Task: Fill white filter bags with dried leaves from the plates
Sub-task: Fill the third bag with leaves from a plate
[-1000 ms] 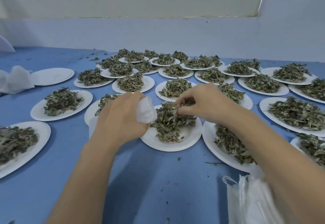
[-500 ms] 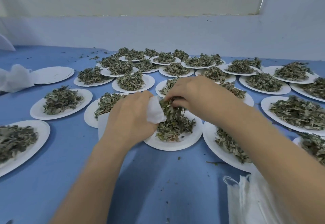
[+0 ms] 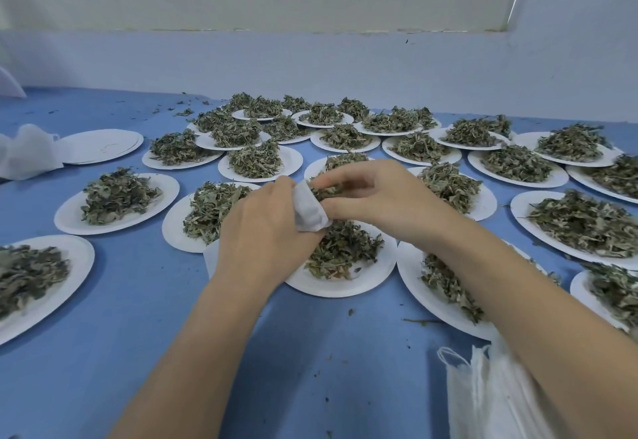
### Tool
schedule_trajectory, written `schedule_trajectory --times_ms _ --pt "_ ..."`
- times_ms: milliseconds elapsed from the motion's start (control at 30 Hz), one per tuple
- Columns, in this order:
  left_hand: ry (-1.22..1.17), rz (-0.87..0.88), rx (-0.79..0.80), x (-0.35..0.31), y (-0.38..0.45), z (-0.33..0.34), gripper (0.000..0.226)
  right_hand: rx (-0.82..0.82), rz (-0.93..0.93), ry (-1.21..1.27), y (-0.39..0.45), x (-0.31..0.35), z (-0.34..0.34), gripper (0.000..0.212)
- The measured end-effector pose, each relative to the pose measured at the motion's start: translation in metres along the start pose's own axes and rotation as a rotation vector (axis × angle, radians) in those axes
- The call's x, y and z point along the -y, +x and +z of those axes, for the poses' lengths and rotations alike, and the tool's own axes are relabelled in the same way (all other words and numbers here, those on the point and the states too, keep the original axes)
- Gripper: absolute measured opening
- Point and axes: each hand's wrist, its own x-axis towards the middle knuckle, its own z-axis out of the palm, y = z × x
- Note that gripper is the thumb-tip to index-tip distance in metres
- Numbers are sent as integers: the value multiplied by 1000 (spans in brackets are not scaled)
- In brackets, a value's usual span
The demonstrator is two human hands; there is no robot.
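The left hand (image 3: 262, 228) is closed around a white filter bag (image 3: 309, 211), its mouth turned toward the right hand (image 3: 373, 197). That hand's fingertips (image 3: 322, 183) pinch dried leaves (image 3: 324, 193) at the opening, apparently pushing them in. Both hover over a leaf-heaped plate (image 3: 345, 283) near the blue tabletop's (image 3: 138, 318) front edge; empty bags (image 3: 490, 400) lie at its front right corner.

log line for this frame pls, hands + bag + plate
left hand: holds filter bag open | right hand: pushing dried leaves into bag | under hands: plate part full
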Motion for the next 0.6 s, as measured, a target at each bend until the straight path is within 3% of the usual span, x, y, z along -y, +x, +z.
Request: schedule_trajectory --times_ms 167,333,467,600 --pt "14 -14 -4 0 0 -1 37 53 -44 -1 0 -3 1 31" --pt "17 38 -20 -6 -2 -1 33 -55 -94 8 2 -8 7 24" --pt "27 112 -30 -13 -5 4 29 -155 -54 65 5 -13 17 34" --pt "-8 122 -51 -15 -4 4 27 -145 -15 159 8 -13 21 39"
